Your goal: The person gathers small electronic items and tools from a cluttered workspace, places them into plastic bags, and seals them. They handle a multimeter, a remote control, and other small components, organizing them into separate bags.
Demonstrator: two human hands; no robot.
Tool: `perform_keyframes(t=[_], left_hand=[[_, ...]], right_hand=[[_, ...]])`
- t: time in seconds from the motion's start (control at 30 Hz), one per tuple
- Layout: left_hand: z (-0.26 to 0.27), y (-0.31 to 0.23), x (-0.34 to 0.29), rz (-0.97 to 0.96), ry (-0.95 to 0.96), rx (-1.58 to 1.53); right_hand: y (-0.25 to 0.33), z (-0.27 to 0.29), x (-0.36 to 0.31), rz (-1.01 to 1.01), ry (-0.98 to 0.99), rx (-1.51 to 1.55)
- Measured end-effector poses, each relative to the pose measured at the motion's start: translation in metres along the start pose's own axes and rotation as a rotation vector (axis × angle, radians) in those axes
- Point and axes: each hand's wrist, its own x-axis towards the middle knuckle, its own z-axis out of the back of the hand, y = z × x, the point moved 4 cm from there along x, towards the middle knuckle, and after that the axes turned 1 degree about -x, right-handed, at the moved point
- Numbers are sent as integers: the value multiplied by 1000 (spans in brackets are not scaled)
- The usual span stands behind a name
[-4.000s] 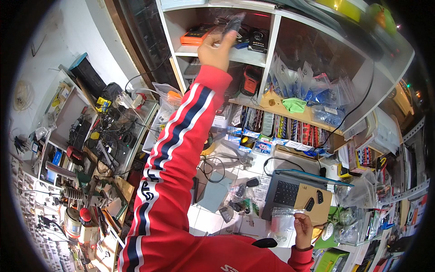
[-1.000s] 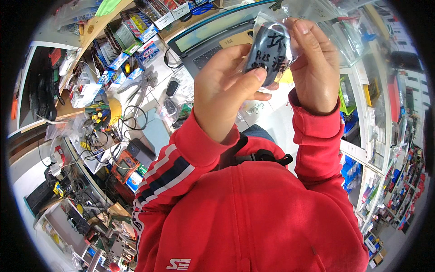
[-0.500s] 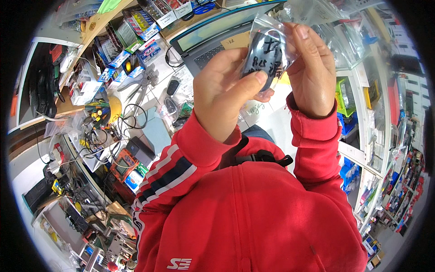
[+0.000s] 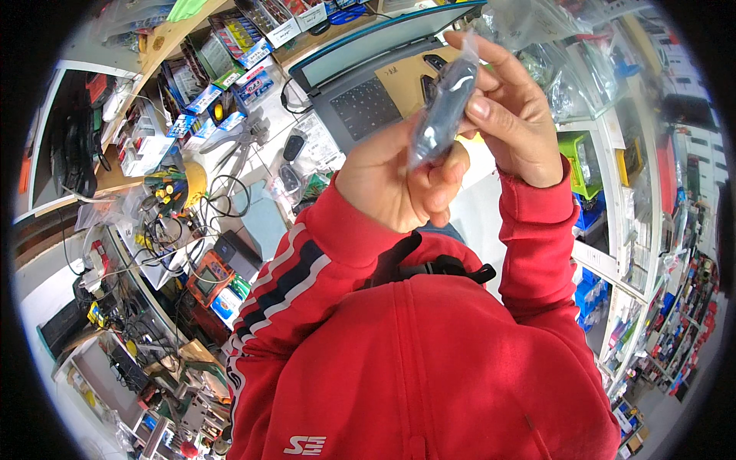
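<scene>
A small clear plastic bag (image 4: 443,107) with a dark object inside is held up in front of me, turned nearly edge-on. My left hand (image 4: 395,172) grips its lower end, fingers curled below it. At the bag's upper right side, my right hand (image 4: 517,115) has its thumb and curled fingers against the plastic, while the index finger reaches behind the top. The dark object's exact kind cannot be made out. Beyond the hands, an open grey laptop (image 4: 360,111) bears a tan cardboard piece (image 4: 400,83). Small black fob-like things (image 4: 435,61) show beside the bag.
On the white table to the left lie a black fob-like device (image 4: 293,147), a yellow tool holder (image 4: 196,185) and tangled cables. An orange meter (image 4: 208,277) sits further left. Small boxes line the back; a green bin (image 4: 580,165) and plastic bags (image 4: 571,73) are at right.
The bag has turned from its marked face to nearly edge-on. My left hand has rolled with it, and the right index finger has stretched behind the top. More of the laptop and cardboard shows.
</scene>
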Motion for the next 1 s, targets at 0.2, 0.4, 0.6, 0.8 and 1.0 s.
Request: perform_keyframes(t=[0.2, 0.4, 0.6, 0.8, 1.0], left_hand=[[6, -11, -7, -176, -382, 717], [-13, -25, -19, -645, -508, 1034], [-24, -44, -21, -768, -536, 1270], [-16, -43, -19, -704, -660, 1318], [-14, -37, -17, -573, -617, 1255]], right_hand=[[-1, 10, -5, 33, -198, 54], [-1, 11, -8, -90, -221, -50], [-15, -14, -18, -175, -173, 11], [-32, -24, -27, -146, -369, 69], [-37, -24, -31, -142, -391, 113]])
